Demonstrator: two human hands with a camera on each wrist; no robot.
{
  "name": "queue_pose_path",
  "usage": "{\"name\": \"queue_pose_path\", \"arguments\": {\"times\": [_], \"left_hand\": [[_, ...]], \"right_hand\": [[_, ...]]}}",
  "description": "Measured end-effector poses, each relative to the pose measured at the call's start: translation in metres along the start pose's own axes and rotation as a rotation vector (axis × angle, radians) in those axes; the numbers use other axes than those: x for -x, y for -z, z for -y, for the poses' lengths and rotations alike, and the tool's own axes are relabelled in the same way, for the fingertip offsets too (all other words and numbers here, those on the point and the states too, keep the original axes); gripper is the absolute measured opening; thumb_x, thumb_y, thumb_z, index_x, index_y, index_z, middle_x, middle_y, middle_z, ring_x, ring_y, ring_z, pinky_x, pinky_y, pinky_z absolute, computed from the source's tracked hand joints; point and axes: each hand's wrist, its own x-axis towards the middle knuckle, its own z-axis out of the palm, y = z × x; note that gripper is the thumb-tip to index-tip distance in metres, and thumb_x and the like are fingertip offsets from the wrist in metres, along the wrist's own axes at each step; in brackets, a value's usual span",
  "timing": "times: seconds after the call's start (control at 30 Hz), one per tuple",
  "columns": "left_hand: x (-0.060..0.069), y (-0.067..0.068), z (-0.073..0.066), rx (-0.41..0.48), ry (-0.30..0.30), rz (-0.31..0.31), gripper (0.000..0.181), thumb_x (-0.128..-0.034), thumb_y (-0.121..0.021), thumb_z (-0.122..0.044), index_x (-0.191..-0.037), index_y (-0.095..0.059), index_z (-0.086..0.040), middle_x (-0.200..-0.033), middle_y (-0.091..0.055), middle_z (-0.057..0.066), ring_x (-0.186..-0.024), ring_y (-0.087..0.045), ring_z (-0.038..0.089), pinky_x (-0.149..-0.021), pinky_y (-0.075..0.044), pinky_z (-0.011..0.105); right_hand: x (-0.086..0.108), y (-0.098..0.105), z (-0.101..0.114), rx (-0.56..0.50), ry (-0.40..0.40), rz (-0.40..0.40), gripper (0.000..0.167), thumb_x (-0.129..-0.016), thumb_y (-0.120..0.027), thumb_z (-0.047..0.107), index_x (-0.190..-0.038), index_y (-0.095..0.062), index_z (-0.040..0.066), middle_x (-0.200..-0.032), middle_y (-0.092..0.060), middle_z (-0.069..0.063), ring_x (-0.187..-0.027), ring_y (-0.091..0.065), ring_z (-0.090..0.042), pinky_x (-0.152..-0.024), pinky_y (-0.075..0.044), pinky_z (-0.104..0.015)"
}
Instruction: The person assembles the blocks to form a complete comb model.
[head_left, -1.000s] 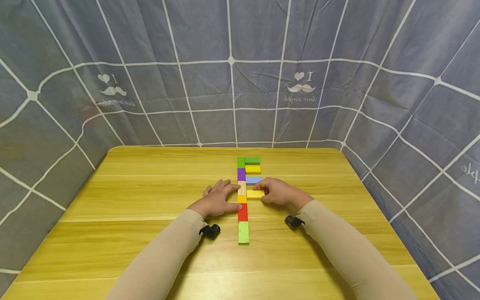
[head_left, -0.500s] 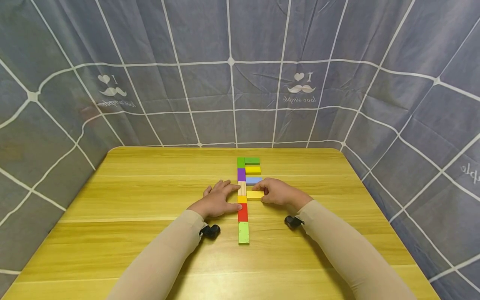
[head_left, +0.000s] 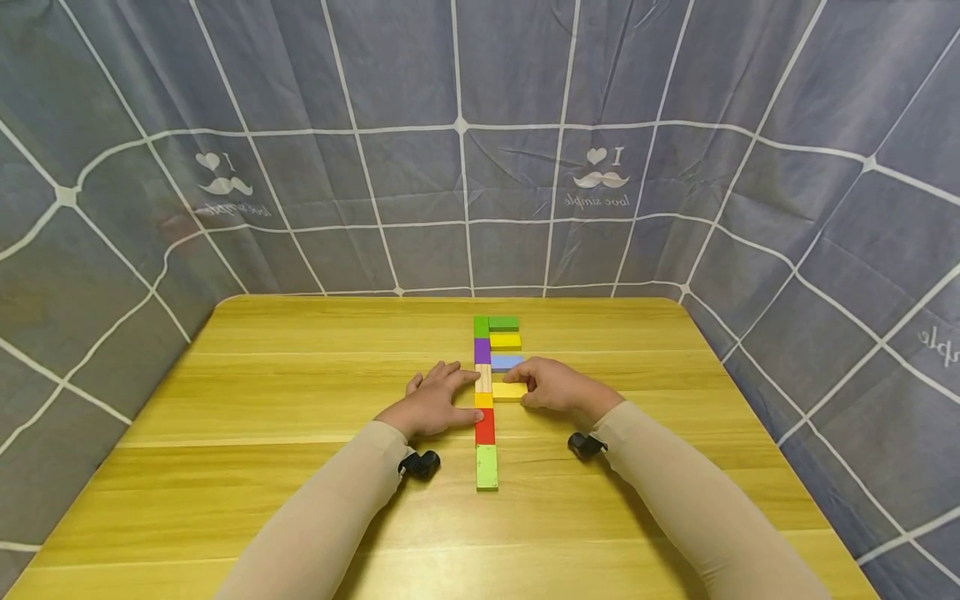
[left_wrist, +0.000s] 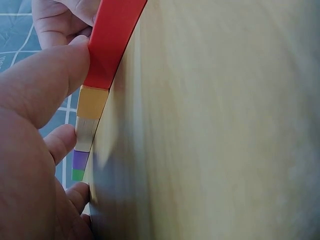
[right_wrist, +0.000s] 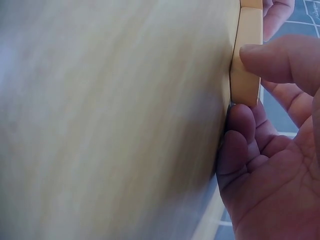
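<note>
A straight column of flat coloured blocks lies on the table, running away from me. My left hand (head_left: 431, 404) touches its left side, thumb on the red block (head_left: 485, 430) and forefinger at the plain wood block (head_left: 483, 380). Between these two sits an orange block (left_wrist: 93, 102). On the column's right, my right hand (head_left: 566, 387) pinches a yellow block (head_left: 506, 392), which stands crosswise with its left end against the column. In the right wrist view the thumb presses the long side of that yellow block (right_wrist: 246, 75), and some fingers curl at its outer end.
A light green block (head_left: 487, 467) ends the column nearest me; purple (head_left: 482, 351) and green (head_left: 481, 327) blocks continue it at the far end. Also crosswise on the right lie a blue block (head_left: 505, 362), another yellow one (head_left: 505, 341) and a green one (head_left: 503, 323). Grey curtains (head_left: 405, 183) surround the table (head_left: 262, 375).
</note>
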Motion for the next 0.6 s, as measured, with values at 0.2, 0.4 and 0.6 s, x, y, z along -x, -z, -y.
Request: {"name": "queue_pose_path", "arguments": {"times": [0.2, 0.4, 0.6], "left_hand": [[0.0013, 0.0013, -0.0013, 0.004, 0.0, 0.002, 0.078, -0.0934, -0.07, -0.061, -0.161, -0.042, -0.034, -0.176, -0.021, 0.007, -0.166, -0.006, 0.035, -0.129, -0.001, 0.065], [0.0021, 0.0028, -0.0033, 0.012, -0.001, 0.003, 0.077, -0.0936, -0.07, -0.061, -0.16, -0.043, -0.034, -0.176, -0.022, 0.007, -0.166, -0.006, 0.035, -0.129, -0.001, 0.066], [0.0026, 0.0033, -0.0036, 0.017, 0.0, 0.006, 0.077, -0.0933, -0.071, -0.06, -0.16, -0.043, -0.034, -0.176, -0.022, 0.006, -0.166, -0.006, 0.035, -0.129, 0.0, 0.066]], "right_hand": [[-0.0008, 0.0007, -0.0016, 0.0, 0.001, 0.003, 0.041, -0.088, -0.074, -0.002, -0.129, -0.072, 0.003, -0.094, -0.063, -0.002, -0.083, -0.051, -0.016, -0.076, -0.046, -0.026], [-0.0006, 0.0009, -0.0041, -0.009, 0.001, -0.009, 0.044, -0.087, -0.076, 0.001, -0.131, -0.071, 0.003, -0.1, -0.066, -0.004, -0.086, -0.053, -0.016, -0.078, -0.048, -0.027], [0.0028, 0.0013, -0.0088, -0.009, 0.007, -0.043, 0.044, -0.089, -0.075, 0.005, -0.133, -0.07, 0.005, -0.11, -0.069, -0.007, -0.092, -0.056, -0.018, -0.086, -0.051, -0.031]]}}
